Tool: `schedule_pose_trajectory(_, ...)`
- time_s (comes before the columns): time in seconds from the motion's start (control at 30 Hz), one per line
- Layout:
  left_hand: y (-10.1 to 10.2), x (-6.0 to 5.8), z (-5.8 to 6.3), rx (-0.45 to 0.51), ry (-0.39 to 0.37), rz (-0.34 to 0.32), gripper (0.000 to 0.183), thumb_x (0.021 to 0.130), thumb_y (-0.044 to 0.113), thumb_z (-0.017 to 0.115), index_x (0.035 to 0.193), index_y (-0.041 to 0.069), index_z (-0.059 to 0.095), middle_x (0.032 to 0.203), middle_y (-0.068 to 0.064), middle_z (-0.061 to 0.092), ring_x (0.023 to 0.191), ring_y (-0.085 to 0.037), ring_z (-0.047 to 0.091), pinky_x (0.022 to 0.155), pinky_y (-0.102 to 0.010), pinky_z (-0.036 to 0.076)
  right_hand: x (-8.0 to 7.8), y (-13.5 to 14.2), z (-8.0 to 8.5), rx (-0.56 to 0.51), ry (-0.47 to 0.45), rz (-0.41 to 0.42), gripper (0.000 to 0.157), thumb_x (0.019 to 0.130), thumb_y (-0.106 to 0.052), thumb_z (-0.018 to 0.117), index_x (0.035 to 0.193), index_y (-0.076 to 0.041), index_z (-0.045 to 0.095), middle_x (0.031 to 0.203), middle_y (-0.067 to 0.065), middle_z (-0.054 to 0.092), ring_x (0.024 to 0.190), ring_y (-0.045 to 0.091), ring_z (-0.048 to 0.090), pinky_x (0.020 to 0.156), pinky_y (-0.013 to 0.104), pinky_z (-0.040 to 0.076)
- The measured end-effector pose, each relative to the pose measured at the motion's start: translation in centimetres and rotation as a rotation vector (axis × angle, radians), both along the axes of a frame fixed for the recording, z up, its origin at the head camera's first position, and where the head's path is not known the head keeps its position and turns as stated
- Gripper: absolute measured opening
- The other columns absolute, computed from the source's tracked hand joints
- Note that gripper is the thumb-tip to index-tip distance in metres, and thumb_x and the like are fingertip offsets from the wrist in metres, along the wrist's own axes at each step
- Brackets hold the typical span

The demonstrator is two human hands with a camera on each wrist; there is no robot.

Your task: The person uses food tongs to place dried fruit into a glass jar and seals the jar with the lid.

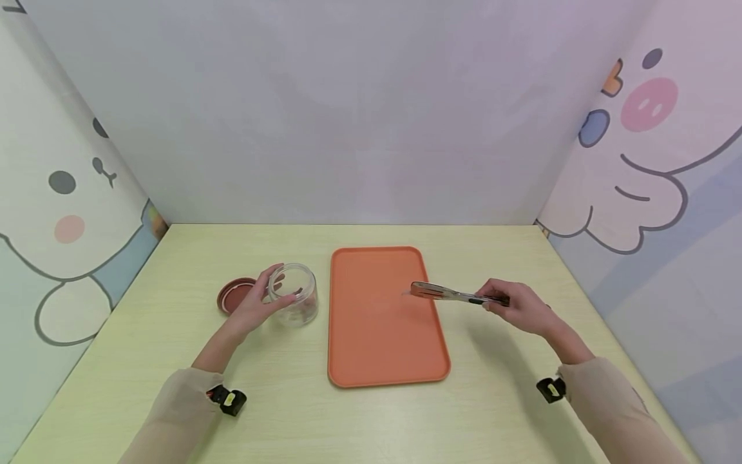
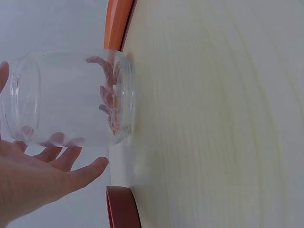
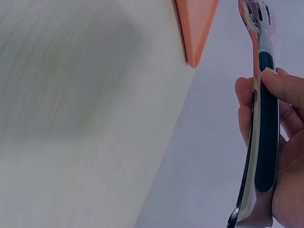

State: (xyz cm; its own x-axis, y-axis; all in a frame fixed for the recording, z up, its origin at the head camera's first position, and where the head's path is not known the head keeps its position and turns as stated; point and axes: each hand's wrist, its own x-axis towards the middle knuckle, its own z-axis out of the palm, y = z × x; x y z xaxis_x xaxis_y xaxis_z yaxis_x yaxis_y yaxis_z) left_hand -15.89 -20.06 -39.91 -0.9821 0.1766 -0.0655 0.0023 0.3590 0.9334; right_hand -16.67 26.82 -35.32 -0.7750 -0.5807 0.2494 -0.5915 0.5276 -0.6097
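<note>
My left hand (image 1: 253,312) holds a clear glass jar (image 1: 304,309) near its rim, thumb on one side and fingers on the other. The jar stands open on the table, and several small reddish-brown curled pieces (image 2: 110,90) lie at its bottom. In my right hand (image 1: 520,307) is a pair of metal tongs (image 1: 452,294) with dark green grips (image 3: 267,128). The tongs' arms are close together, their head above the right part of an orange tray (image 1: 379,328). Something small and pale shows at their tip; what it is cannot be made out.
A dark red round lid (image 1: 234,296) lies left of the jar, partly behind my left hand. The pale wooden table (image 1: 278,412) ends at a plain back wall (image 1: 359,129), with cartoon-printed panels (image 1: 632,142) on both sides.
</note>
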Motion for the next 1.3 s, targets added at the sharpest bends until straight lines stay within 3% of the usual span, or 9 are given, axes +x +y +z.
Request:
schedule_pose_trajectory(0.1,0.4,0.4,0.9,-0.004,-0.005,0.001,0.074,0.085,0.023,0.06,0.14,0.006,0.012,0.137,-0.025,0.023,0.124,-0.042,0.017,0.095,-0.056,0.02,-0.4,-0.4,-0.3,-0.015,0.008,-0.009,0.018,0.077,0.011,0.06,0.089,-0.002,0.06,0.066,-0.001,0.054,0.048,0.009,0.04,0.042,0.023,0.036)
schedule_pose_trajectory(0.37,-0.2,-0.3,-0.5,-0.014,-0.002,-0.002,0.077,0.084,0.027,0.061,0.141,0.011,0.011,0.138,-0.023,0.023,0.124,-0.041,0.018,0.094,-0.056,0.022,-2.0,-1.2,-2.8,-0.029,-0.004,-0.015,0.017,0.08,0.002,0.061,0.091,-0.011,0.061,0.069,-0.004,0.055,0.05,0.008,0.041,0.043,0.024,0.036)
schedule_pose_trajectory(0.63,0.3,0.3,0.7,0.005,-0.01,-0.003,0.075,0.085,0.023,0.06,0.14,0.007,0.011,0.137,-0.025,0.022,0.125,-0.042,0.017,0.095,-0.056,0.02,-2.0,-3.6,-3.0,-0.046,0.02,0.006,0.017,0.081,0.001,0.061,0.091,-0.013,0.062,0.07,-0.006,0.055,0.05,0.008,0.043,0.043,0.024,0.037)
schedule_pose_trajectory(0.97,-0.6,-0.7,-1.6,-0.009,0.007,0.006,0.08,0.082,0.034,0.062,0.141,0.015,0.013,0.138,-0.02,0.025,0.125,-0.039,0.019,0.095,-0.055,0.021,-2.3,-6.7,-2.5,-0.092,0.035,0.038,0.019,0.08,0.003,0.061,0.091,-0.013,0.062,0.074,-0.007,0.057,0.051,0.008,0.043,0.044,0.024,0.037)
schedule_pose_trajectory(1.3,-0.6,-0.7,-1.6,-0.008,0.013,0.0,0.079,0.082,0.035,0.062,0.141,0.014,0.013,0.138,-0.02,0.024,0.125,-0.039,0.019,0.095,-0.055,0.022,-2.8,-9.0,-2.2,-0.125,0.066,0.072,0.015,0.083,-0.002,0.06,0.092,-0.013,0.062,0.073,-0.007,0.056,0.051,0.01,0.041,0.046,0.026,0.036)
